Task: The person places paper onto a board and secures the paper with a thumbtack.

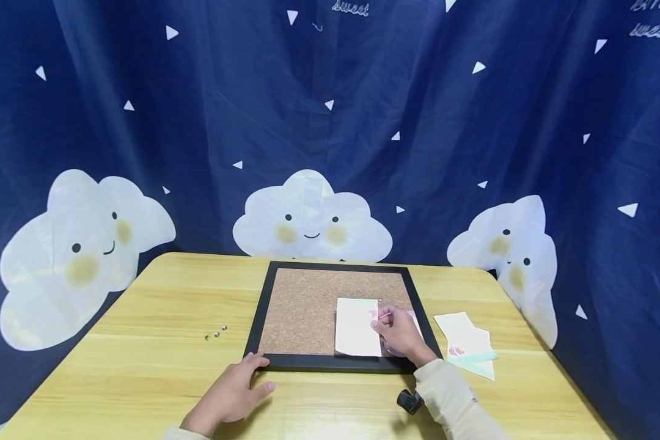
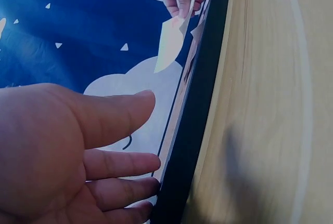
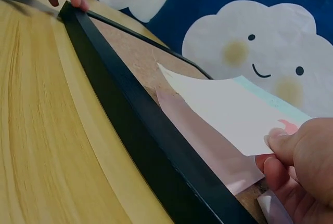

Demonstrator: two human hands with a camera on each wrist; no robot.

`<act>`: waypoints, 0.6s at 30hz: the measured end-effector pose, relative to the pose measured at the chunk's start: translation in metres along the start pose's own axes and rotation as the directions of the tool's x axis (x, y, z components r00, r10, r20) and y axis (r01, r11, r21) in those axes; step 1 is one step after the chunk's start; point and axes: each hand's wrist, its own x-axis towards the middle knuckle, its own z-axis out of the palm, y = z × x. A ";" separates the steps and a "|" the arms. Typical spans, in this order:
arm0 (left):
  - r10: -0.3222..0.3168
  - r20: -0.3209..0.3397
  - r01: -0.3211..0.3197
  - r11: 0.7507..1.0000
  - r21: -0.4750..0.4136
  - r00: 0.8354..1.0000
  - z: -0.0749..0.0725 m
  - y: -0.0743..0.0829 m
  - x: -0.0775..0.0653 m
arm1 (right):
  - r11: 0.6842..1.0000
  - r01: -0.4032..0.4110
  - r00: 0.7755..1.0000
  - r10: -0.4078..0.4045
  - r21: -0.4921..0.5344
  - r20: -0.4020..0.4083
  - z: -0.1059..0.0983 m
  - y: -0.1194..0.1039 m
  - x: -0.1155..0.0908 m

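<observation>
A corkboard (image 1: pixel 302 318) in a black frame (image 1: pixel 330 363) lies on the wooden table. My right hand (image 1: pixel 398 332) is over its right part, pinching a white sheet of note paper (image 1: pixel 356 327) between thumb and fingers at the right edge. The paper bears a pink print and a pale green strip, and in the right wrist view it is bent and raised off the cork. Another sheet (image 3: pixel 203 146) lies beneath it, pinkish in that view. At the frame's near left corner, my left hand (image 1: pixel 231 391) rests its extended fingertips on the black edge, thumb apart.
Several small shiny pieces (image 1: pixel 217 334) lie on the table left of the board. More printed note papers (image 1: pixel 467 342) overlap to the right of it. A small black device (image 1: pixel 409 401) sits by the right sleeve. Behind the table (image 1: pixel 143 342) hangs a blue curtain (image 1: pixel 286 110) with clouds.
</observation>
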 end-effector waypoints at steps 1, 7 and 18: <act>-0.005 0.002 0.005 1.000 0.007 1.000 0.000 0.000 0.000 | 1.000 -0.005 1.000 0.005 0.012 0.006 0.001 0.000 0.000; -0.015 0.016 0.015 1.000 0.014 1.000 0.000 0.000 0.002 | 1.000 -0.009 1.000 0.009 0.006 0.021 0.009 -0.003 0.001; -0.027 0.016 0.026 1.000 0.016 1.000 -0.002 0.001 0.002 | 0.999 0.037 0.999 -0.037 0.010 0.036 0.023 -0.009 0.003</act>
